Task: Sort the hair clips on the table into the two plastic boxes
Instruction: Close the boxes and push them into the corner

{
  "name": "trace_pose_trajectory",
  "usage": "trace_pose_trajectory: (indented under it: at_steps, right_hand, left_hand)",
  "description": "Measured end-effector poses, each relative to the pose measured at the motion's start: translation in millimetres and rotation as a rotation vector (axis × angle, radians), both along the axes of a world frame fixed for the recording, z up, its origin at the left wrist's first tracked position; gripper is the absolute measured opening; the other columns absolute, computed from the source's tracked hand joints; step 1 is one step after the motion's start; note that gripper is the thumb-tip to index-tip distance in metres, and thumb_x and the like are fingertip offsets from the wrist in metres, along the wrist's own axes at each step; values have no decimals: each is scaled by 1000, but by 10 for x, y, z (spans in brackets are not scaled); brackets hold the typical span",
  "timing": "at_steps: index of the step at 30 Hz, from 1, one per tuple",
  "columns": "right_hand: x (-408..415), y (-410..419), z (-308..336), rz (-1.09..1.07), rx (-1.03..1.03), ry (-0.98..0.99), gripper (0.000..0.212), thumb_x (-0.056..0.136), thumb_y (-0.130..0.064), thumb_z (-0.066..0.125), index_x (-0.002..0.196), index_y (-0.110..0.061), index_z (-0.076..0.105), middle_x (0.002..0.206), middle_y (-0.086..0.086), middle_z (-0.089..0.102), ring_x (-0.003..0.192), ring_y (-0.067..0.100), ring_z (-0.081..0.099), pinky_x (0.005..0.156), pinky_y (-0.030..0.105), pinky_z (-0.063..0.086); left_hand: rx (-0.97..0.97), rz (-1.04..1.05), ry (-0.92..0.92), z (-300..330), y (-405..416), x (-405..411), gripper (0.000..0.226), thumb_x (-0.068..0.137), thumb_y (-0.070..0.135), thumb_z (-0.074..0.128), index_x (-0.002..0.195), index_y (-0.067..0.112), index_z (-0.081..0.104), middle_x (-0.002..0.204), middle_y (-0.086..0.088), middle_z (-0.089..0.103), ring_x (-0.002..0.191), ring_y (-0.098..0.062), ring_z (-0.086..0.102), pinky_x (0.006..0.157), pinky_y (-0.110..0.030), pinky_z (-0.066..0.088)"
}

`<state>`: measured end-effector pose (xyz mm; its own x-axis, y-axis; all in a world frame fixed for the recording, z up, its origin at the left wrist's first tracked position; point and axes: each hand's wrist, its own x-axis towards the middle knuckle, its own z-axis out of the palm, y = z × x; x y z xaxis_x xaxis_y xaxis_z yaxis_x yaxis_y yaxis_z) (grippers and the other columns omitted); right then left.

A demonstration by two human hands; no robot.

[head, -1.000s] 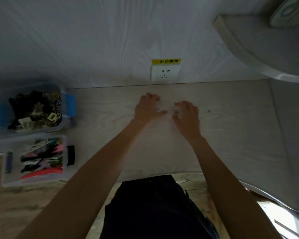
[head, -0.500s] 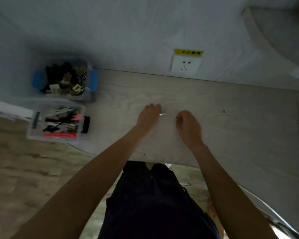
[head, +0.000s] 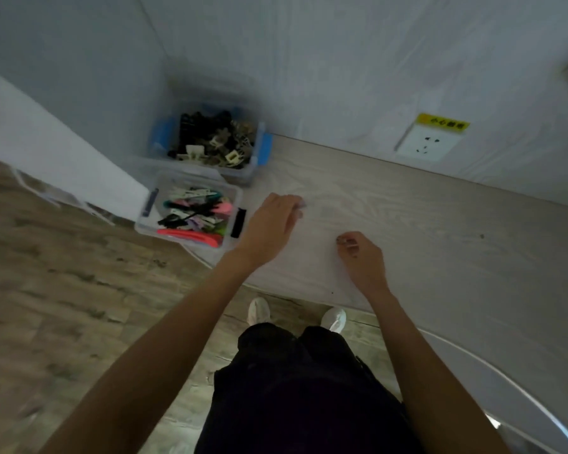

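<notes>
We see two clear plastic boxes at the pale wood-grain surface (head: 407, 208)'s left end: the near box (head: 191, 214) holds colourful hair clips, the far blue-latched box (head: 217, 139) dark ones. Our left hand (head: 269, 224) perhaps pinches something small; too blurred to tell. Our right hand (head: 361, 257)'s grip is curled, its contents unclear.

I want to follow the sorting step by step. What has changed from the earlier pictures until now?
The left hand moved left, away from the right hand and toward the clear plastic box of colourful flat hair clips; something small and pale seems pinched in its fingers. The right hand stayed in place, fingers curled. Both boxes, including the blue-handled box of dark claw clips, kept their places.
</notes>
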<state>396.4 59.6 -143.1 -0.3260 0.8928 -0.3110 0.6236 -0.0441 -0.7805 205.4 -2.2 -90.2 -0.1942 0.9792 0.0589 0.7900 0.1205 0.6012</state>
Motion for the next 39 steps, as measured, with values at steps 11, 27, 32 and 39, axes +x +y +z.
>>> trace_pose_trajectory:
  at_steps: [11,27,32,39]
  right_hand:
    - [-1343,-145,489,51,21,279,16,84,-6,63,93,-17,56,83,-3,64,71,5,62,71,23,52]
    - [-2381,311,743,366,590,-172,31,88,-19,51,116,-10,61,105,16,62,97,35,53,87,39,38]
    - [-2162,-56,685,344,578,-139,23,89,-20,52,109,-13,63,109,10,63,99,30,53,86,40,41]
    - [-1966,-510,664,360,539,-141,26,91,-17,54,115,-13,60,115,7,62,108,23,53,94,33,40]
  left_hand:
    - [-212,-8,245,112,-772,-1629,49,92,38,25,123,14,55,117,-10,63,106,-30,57,87,-41,46]
    - [228,227,186,150,-659,-1991,15,89,19,50,97,13,61,90,-2,62,84,-17,52,70,-23,40]
    - [204,226,257,111,-666,-2131,28,84,22,52,110,15,60,110,-6,62,106,-27,51,91,-33,39]
    - [281,241,200,141,-728,-2136,25,88,21,51,109,11,60,111,-9,62,106,-24,53,94,-26,37]
